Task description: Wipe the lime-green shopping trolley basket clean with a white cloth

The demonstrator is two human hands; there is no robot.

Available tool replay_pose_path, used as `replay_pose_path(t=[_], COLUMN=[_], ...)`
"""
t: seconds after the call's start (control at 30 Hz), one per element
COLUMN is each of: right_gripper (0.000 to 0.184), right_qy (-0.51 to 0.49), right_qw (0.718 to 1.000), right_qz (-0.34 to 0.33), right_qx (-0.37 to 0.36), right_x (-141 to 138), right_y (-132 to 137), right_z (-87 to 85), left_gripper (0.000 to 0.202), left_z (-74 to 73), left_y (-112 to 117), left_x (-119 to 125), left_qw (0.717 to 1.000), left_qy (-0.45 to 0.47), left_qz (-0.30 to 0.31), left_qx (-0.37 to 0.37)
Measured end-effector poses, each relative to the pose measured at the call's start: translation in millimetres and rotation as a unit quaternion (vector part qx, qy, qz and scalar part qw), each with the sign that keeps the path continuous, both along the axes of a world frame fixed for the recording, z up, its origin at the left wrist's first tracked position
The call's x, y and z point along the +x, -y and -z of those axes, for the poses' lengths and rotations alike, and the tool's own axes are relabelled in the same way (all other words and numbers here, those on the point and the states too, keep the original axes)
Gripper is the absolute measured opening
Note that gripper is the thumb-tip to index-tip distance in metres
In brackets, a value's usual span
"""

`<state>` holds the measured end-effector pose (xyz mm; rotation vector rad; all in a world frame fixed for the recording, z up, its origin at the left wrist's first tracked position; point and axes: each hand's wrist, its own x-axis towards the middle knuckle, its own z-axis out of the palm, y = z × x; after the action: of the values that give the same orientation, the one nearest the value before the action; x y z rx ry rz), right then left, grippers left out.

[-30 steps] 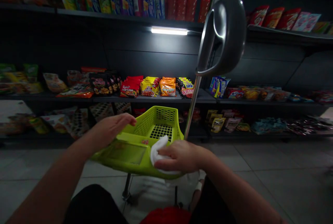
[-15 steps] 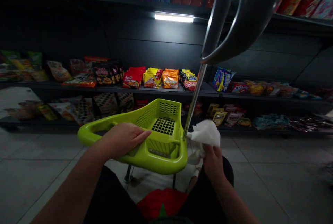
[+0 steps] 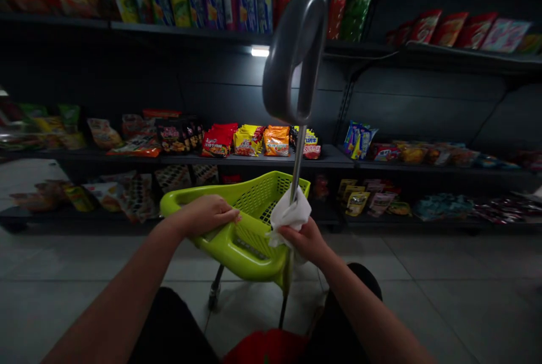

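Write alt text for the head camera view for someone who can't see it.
A right hand presses a white cloth around the metal pole of a lime-green shopping cart, while the left hand rests on its rim. Behind are dark store shelves of snack bags.

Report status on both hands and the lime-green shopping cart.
Left hand on rim of lime-green plastic cart basket. Right hand gripping white cloth around chrome pole. Nothing blocking.
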<state>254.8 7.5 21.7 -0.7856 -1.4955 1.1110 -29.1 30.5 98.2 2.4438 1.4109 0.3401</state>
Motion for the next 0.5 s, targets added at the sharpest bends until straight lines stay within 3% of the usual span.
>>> replay_pose_path(t=[0.07, 0.2, 0.27, 0.3, 0.37, 0.5], right_gripper=[0.033, 0.042, 0.045, 0.046, 0.044, 0.030], right_qy=[-0.021, -0.105, -0.126, -0.131, -0.121, -0.020], right_qw=[1.000, 0.991, 0.985, 0.983, 0.983, 0.994], right_qz=[0.004, 0.013, 0.003, -0.001, 0.007, 0.046], right_qx=[0.013, 0.083, 0.117, 0.128, 0.137, 0.092], right_x=[-8, -32, -46, -54, -66, -73], right_y=[-1, -12, -20, -25, -31, -31], right_z=[-34.3, -123.2, -150.2, -153.4, -136.7, -45.5], left_gripper=[0.065, 0.064, 0.063, 0.063, 0.063, 0.066], left_z=[0.2, 4.5, 6.5, 7.3, 8.4, 13.2], left_y=[-10, -39, -57, -66, -84, -118], left_x=[-4, -19, -28, -31, -37, -43], left_qw=[1.000, 0.999, 0.999, 0.999, 0.999, 0.999], left_qy=[-0.012, -0.017, -0.017, -0.015, -0.006, 0.028], left_qz=[0.016, 0.037, 0.027, 0.015, -0.004, -0.017], left_qx=[-0.018, 0.003, 0.023, 0.033, 0.045, 0.032])
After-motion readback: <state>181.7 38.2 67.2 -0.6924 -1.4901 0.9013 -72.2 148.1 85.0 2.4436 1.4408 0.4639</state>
